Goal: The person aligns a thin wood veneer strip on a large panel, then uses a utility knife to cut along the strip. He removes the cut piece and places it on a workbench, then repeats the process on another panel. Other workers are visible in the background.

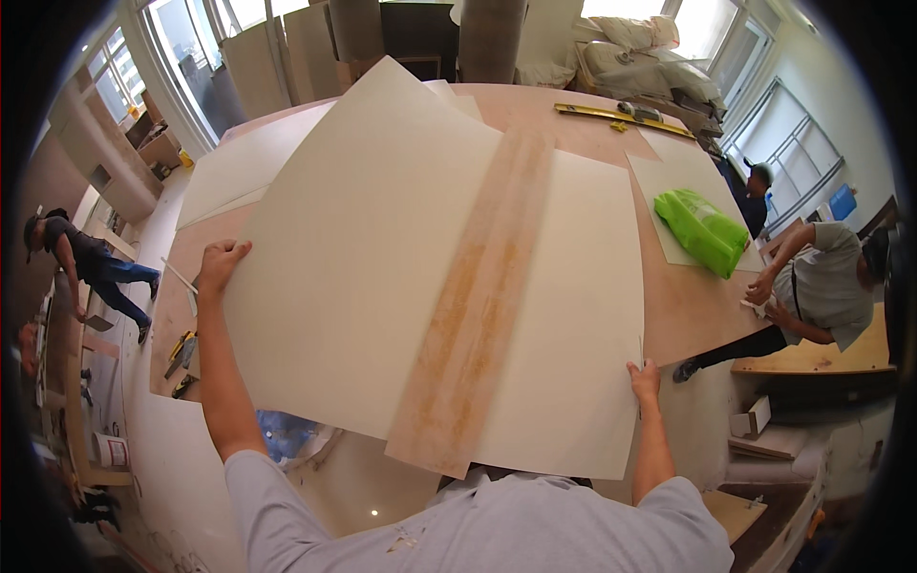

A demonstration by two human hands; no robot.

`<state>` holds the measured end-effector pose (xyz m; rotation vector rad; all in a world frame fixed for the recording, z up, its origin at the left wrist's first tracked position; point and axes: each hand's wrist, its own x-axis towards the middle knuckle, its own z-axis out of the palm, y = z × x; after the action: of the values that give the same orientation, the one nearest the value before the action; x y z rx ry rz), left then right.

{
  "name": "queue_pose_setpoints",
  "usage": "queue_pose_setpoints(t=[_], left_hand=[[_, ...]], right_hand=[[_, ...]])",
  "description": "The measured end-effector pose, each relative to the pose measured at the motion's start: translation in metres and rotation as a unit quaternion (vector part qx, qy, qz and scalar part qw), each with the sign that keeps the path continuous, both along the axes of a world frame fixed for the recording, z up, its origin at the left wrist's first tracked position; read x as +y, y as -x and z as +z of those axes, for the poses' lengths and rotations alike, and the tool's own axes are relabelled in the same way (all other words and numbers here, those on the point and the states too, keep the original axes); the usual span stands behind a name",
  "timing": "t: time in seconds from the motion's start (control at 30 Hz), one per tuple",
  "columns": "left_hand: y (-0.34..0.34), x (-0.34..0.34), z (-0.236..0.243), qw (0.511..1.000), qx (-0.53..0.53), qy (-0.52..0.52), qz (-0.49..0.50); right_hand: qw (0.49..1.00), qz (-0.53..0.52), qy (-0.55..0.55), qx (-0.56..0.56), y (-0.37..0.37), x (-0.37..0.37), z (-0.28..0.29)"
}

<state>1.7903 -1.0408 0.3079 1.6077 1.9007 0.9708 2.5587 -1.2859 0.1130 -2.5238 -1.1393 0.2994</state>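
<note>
Gripping a large pale sheet (pixel 353 239) by opposite edges, the left hand (pixel 225 263) and right hand (pixel 645 379) are curled closed, a brown strip (pixel 475 315) between them.

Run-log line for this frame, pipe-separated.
left hand: grips left edge of pale sheeting | right hand: at its right edge | brownish strip: between pale areas | table: green bag, yellow level

Shows plain cream on the sheeting (pixel 353 258) at mid-frame, dusty pink with streaky orange patches on the diagonal strip (pixel 478 286); turns bright green on the bundle (pixel 702 232) at right, light grey on the shirt (pixel 535 530) at bottom centre.
</note>
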Motion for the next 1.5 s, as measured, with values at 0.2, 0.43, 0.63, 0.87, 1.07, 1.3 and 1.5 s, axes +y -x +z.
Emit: queue_pose_setpoints(t=[0.2, 0.43, 0.63, 0.87, 1.07, 1.3, 1.5], left_hand=[[0.038, 0.033, -0.042, 0.999, 0.035, -0.024, 0.022], [0.052, -0.013, -0.081, 0.996, 0.047, -0.007, 0.077], [0.029, -0.059, -0.091, 0.991, -0.04, -0.018, 0.127], [-0.058, -0.202, -0.085, 0.939, -0.046, 0.03, 0.339], [-0.22, -0.288, -0.115, 0.866, -0.128, 0.007, 0.483], [-0.36, -0.314, -0.094, 0.805, -0.229, -0.058, 0.545], [-0.42, -0.375, -0.101, 0.769, -0.197, -0.018, 0.608]], right_hand=[[1.0, 0.01, 0.016, -0.022, 0.001, 0.047, 0.024], [0.993, 0.112, 0.015, -0.024, -0.041, 0.133, 0.025], [0.976, 0.203, 0.024, -0.077, -0.091, 0.224, 0.016], [0.932, 0.359, 0.029, -0.036, -0.091, 0.393, 0.03], [0.871, 0.48, 0.007, -0.101, -0.142, 0.534, 0.011], [0.835, 0.51, -0.045, -0.201, -0.137, 0.597, 0.0], [0.783, 0.603, -0.104, -0.113, -0.012, 0.493, 0.034]])
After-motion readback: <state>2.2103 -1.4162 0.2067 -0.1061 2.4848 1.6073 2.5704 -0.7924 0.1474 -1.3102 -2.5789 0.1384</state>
